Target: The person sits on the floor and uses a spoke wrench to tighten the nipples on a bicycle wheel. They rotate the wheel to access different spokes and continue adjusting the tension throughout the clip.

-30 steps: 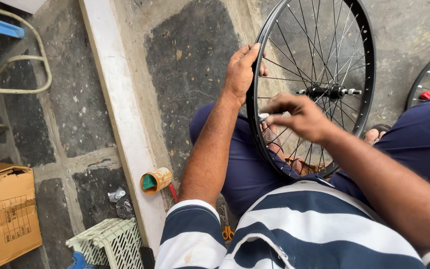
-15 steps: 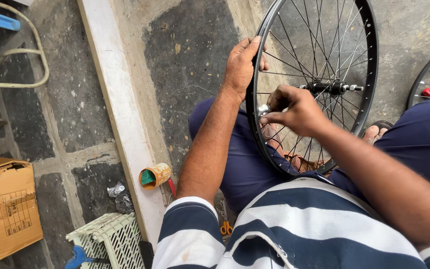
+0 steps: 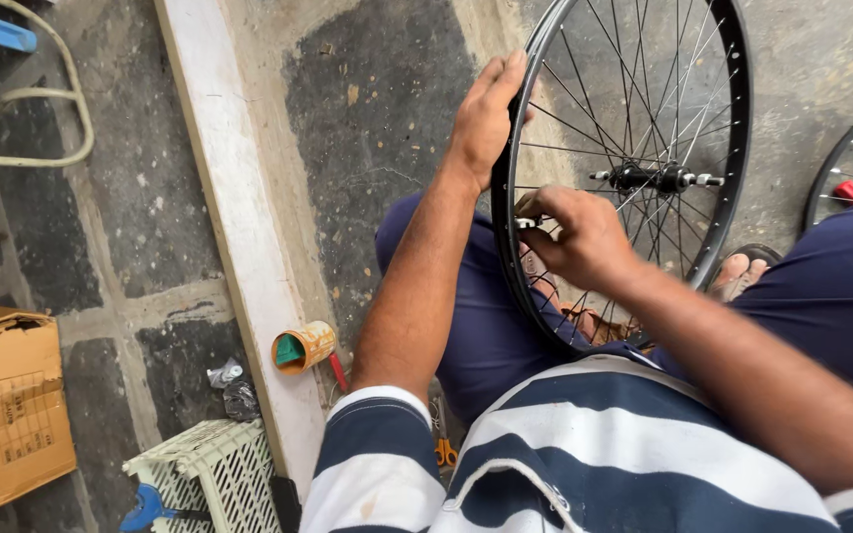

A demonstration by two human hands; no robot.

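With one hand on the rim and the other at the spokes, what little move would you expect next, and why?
Probably a small twist of the right hand, which pinches a small metal piece where a spoke meets the black rim. The left hand grips the rim's edge and steadies the wheel on the lap, so the fingertips can turn it.

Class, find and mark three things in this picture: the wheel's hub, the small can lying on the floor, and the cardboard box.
hub (image 3: pixel 656 179), head view, on its dark middle barrel.
small can (image 3: pixel 305 346), head view, on its orange side wall.
cardboard box (image 3: pixel 7 415), head view, on its front face.
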